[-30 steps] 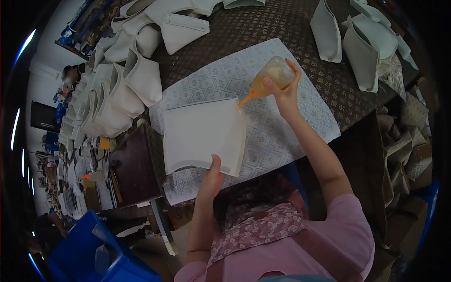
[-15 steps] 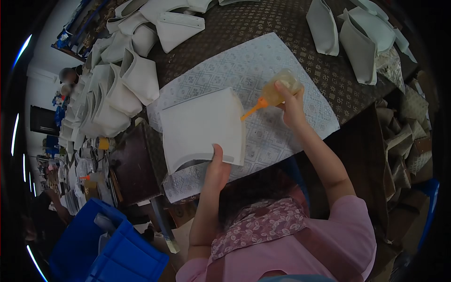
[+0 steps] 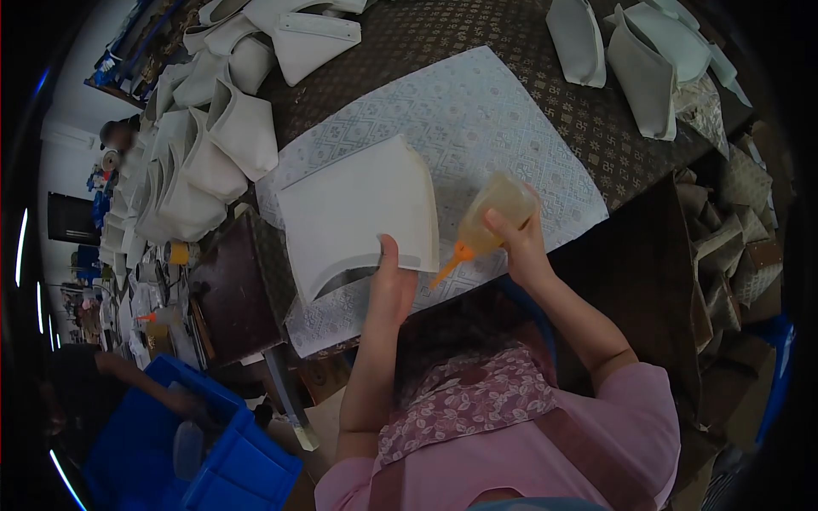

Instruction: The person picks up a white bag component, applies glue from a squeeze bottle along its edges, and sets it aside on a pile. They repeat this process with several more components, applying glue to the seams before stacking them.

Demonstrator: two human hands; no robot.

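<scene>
My left hand [image 3: 394,285] grips the curved lower edge of a white panel piece [image 3: 362,213], thumb on top and fingers underneath. The piece lies tilted over a pale patterned sheet [image 3: 545,145]. In my right hand [image 3: 524,238] is a translucent squeeze bottle [image 3: 497,211] of yellowish liquid with an orange nozzle. Its nozzle points down and left, beside the lower right corner of the white piece. Whether the tip touches anything I cannot tell.
Several white pieces [image 3: 192,157] are stacked at the left. More white pieces [image 3: 643,77] stand at the back right of the brown patterned table [image 3: 409,43]. A co-worker's arm [image 3: 141,375] reaches into a blue crate [image 3: 247,456] at lower left.
My right hand has moved the bottle down along the white piece's right edge, and its nozzle now points more steeply down. A co-worker's arm has come over the blue crate.
</scene>
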